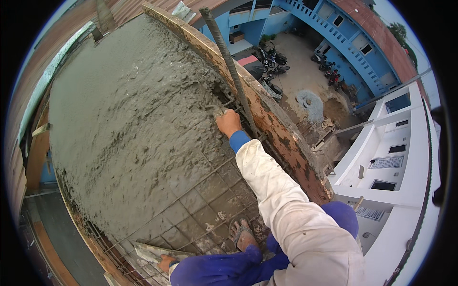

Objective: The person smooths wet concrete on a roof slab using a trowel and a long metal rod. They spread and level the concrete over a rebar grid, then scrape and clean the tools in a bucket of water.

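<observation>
My right hand [228,122] reaches out at the far edge of the wet grey concrete [129,105], fingers curled down. Whatever they grip is hidden in the concrete beside some bent steel bars [230,101]. Low in the view, my left hand [166,262] is closed on the end of a pale, cement-smeared flat board [151,252]. This board rests over the rebar mesh [191,209], next to the concrete's near edge. A ribbed steel bar [229,62] slants up just beyond my right hand, against the formwork board [286,128].
My sandaled foot [243,233] stands on the mesh. Beyond the formwork is a drop to a courtyard [300,62] with parked motorbikes [274,59] and a gravel pile [311,104]. A blue building [343,33] and a white building [381,152] surround it. Corrugated roofing [33,71] lies left.
</observation>
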Demonstrator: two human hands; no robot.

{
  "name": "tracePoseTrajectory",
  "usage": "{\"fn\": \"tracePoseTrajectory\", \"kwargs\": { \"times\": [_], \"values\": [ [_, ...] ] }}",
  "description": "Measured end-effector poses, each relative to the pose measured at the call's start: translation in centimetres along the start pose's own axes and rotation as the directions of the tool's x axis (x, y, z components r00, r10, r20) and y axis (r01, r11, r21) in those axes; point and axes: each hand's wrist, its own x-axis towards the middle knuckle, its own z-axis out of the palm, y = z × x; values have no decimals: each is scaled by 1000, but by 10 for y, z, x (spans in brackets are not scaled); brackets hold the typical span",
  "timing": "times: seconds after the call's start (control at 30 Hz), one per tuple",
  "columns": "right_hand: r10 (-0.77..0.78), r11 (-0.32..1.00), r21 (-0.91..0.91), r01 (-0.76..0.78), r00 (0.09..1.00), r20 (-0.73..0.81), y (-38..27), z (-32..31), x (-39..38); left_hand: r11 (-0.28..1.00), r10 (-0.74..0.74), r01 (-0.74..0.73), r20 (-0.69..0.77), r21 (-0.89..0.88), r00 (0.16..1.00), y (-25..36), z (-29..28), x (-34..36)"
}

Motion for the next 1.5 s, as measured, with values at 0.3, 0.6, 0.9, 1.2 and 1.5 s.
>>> {"fn": "tracePoseTrajectory", "kwargs": {
  "times": [0.3,0.6,0.9,1.2,1.5],
  "values": [
    [84,963,261,-65,994,-63,-3,-19,29,961,-72,81,45,-264,996,-5,-18,-20],
    [-214,966,-171,193,970,-112,-4,-22,13,936,-122,141,77,-324,989,8,-46,-36],
    [-462,851,103,515,641,613,-67,177,-219,936,-213,253,180,-245,960,15,-66,-39],
    [-386,888,-62,455,813,436,-65,181,-211,929,-183,239,211,-283,960,11,-59,-38],
    [-192,951,-246,185,981,-3,2,-19,-17,928,-117,167,166,-332,979,6,-58,-39]
  ]
}}
